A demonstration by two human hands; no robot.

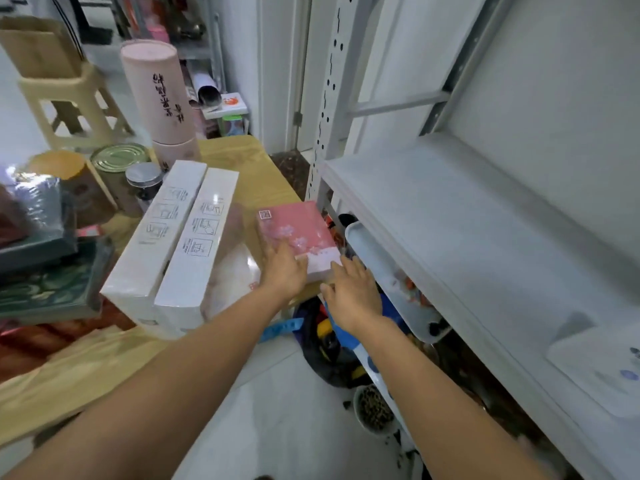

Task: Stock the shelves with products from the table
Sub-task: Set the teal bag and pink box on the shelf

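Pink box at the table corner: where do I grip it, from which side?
Grip the pink box by its two long edges, coming from its near short end. It lies flat, probably too broad for one hand; left hand rests on top, right hand is at the near right corner.

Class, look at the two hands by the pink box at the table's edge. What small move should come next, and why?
Probably close both hands round the pink box and lift it. The left hand lies flat on its top, the right hand touches its near corner, neither seems to grip yet, and the shelf stands just to its right.
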